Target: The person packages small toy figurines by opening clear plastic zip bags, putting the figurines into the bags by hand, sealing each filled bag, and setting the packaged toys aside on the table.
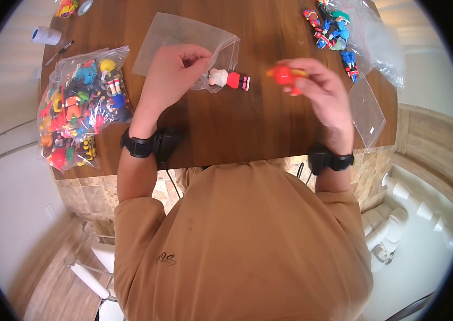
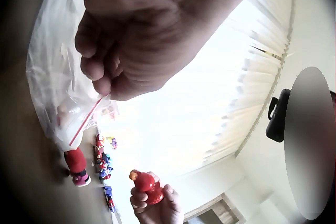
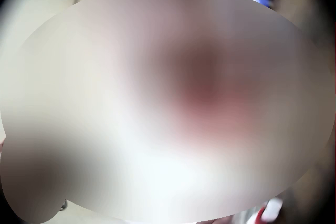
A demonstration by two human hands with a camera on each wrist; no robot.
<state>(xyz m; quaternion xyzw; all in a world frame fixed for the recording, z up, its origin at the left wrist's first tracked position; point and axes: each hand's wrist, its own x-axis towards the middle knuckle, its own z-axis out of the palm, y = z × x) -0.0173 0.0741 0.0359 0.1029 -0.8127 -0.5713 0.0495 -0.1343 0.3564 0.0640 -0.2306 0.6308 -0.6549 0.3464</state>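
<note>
The left hand (image 1: 175,77) pinches the edge of a clear zip bag (image 1: 157,40); in the left wrist view the hand (image 2: 131,40) holds the bag (image 2: 55,71) by its red seal strip. A figure (image 1: 233,80) with white top and red middle lies at the bag's mouth, its pink-and-black feet outside; its red part (image 2: 76,160) shows below the bag. The right hand (image 1: 325,93) grips a small red figure (image 1: 284,75) with yellow-orange parts, raised to the right; the left wrist view shows this red figure (image 2: 145,182) in the fingers too. The right wrist view is mostly blurred.
A full bag of colourful figures (image 1: 71,115) lies at the left, beside a pen (image 1: 59,53) and a white cylinder (image 1: 46,36). Several figures (image 1: 333,32) and empty clear bags (image 1: 379,48) lie at the far right. Another flat bag (image 1: 367,109) reaches the right edge.
</note>
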